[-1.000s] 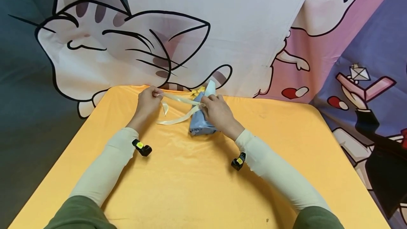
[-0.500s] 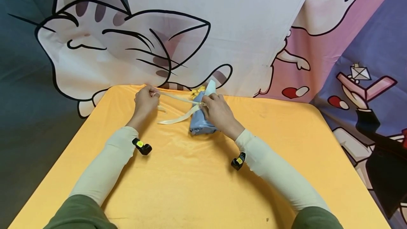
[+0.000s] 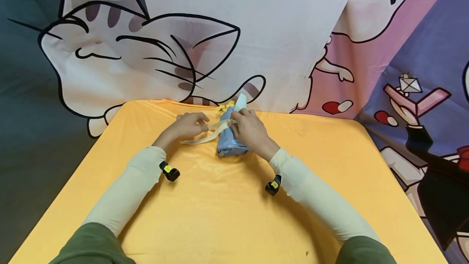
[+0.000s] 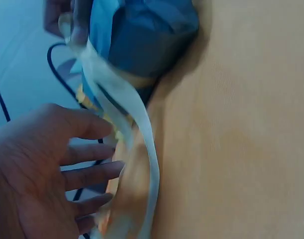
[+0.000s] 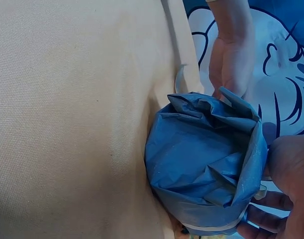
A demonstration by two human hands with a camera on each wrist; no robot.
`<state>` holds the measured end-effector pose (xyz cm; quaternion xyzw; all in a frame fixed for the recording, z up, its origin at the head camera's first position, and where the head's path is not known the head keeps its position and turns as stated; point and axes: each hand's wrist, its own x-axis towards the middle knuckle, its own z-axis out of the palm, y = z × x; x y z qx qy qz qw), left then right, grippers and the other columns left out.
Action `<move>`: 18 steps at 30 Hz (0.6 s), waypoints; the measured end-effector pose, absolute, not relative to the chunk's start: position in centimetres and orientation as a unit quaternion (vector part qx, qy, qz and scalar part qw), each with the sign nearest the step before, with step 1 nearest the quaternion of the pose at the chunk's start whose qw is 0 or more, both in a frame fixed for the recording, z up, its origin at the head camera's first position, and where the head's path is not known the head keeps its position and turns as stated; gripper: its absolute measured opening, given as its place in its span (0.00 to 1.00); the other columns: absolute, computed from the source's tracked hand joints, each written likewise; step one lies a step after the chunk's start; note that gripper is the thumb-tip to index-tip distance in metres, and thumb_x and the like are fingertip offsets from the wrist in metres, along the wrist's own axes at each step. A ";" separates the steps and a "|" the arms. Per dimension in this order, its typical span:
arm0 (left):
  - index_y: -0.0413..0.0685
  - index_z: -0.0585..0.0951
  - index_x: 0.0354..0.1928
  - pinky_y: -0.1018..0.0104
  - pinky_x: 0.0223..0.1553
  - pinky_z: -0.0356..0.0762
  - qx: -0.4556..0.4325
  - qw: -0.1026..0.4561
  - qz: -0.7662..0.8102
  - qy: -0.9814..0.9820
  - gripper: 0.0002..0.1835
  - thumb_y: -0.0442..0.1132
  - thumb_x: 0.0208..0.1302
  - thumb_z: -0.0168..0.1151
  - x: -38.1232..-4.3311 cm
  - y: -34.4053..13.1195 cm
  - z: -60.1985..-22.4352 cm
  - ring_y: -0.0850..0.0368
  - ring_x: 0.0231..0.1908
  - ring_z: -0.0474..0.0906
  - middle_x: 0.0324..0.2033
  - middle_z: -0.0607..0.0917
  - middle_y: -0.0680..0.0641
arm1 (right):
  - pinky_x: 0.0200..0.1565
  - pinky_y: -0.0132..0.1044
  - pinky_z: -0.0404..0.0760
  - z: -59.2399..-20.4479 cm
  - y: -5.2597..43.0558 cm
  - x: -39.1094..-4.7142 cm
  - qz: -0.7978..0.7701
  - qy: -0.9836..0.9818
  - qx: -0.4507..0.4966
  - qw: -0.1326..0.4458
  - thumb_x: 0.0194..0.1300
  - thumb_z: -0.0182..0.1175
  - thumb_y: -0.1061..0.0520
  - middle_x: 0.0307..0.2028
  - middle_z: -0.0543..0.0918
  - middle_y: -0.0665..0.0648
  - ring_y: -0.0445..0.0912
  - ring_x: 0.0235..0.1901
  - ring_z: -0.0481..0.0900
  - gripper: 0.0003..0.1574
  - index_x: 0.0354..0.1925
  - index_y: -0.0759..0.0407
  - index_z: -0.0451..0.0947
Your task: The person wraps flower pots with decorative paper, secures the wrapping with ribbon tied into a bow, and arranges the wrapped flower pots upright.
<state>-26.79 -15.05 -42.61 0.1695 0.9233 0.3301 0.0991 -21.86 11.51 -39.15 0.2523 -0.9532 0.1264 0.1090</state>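
Observation:
A small bouquet in blue wrapping paper [image 3: 229,144] lies near the far edge of the table, its yellow flowers [image 3: 225,106] pointing away from me. Pale yellow ribbon [image 4: 124,94] is tied around the wrapping, with loose tails trailing left. My right hand [image 3: 250,131] pinches the ribbon near its knot, against the side of the bouquet; the knot itself is mostly covered by the fingers. Just left of the bouquet is my left hand [image 3: 190,125], its fingers loosely spread beside the ribbon tails, as the left wrist view shows. The right wrist view faces the folded paper base.
A yellow cloth [image 3: 234,211] covers the table. Directly behind its far edge hangs a printed cartoon backdrop [image 3: 286,44] with a cat. Another printed cloth, purple and pink, hangs along the right side.
My left hand held a ribbon tail stretched out to the left; it has released that tail and moved right, closer to the bouquet. The right hand keeps its pinch in nearly the same spot.

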 end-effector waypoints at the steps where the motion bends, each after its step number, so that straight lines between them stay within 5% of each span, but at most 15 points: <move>1: 0.45 0.80 0.75 0.32 0.76 0.50 0.179 0.109 0.324 0.922 0.25 0.44 0.82 0.62 -26.7 -14.8 -42.5 0.35 0.66 0.76 0.60 0.91 0.41 | 0.49 0.49 0.80 -39.1 11.5 -21.9 0.125 -0.954 0.251 0.107 0.89 0.61 0.49 0.51 0.88 0.61 0.56 0.46 0.79 0.14 0.57 0.56 0.86; 8: 0.47 0.89 0.61 0.40 0.66 0.57 0.205 0.122 0.233 0.943 0.15 0.46 0.80 0.72 -26.8 -14.2 -41.9 0.44 0.48 0.78 0.40 0.89 0.47 | 0.47 0.49 0.81 -38.9 11.4 -21.9 0.115 -0.955 0.250 0.108 0.88 0.62 0.48 0.51 0.88 0.61 0.56 0.45 0.78 0.14 0.56 0.56 0.86; 13: 0.51 0.92 0.55 0.40 0.62 0.56 0.217 0.116 0.237 0.940 0.10 0.44 0.79 0.73 -26.7 -14.1 -41.7 0.44 0.45 0.78 0.39 0.89 0.46 | 0.45 0.49 0.82 -38.9 11.5 -21.9 0.115 -0.956 0.245 0.113 0.88 0.63 0.49 0.50 0.88 0.61 0.56 0.44 0.78 0.13 0.54 0.56 0.86; 18: 0.49 0.91 0.58 0.38 0.64 0.54 0.211 0.090 0.245 0.942 0.11 0.41 0.80 0.72 -26.6 -14.5 -42.0 0.39 0.54 0.72 0.52 0.84 0.40 | 0.44 0.47 0.82 -39.0 11.5 -21.9 0.111 -0.956 0.247 0.111 0.88 0.62 0.47 0.50 0.88 0.61 0.55 0.43 0.78 0.14 0.54 0.55 0.86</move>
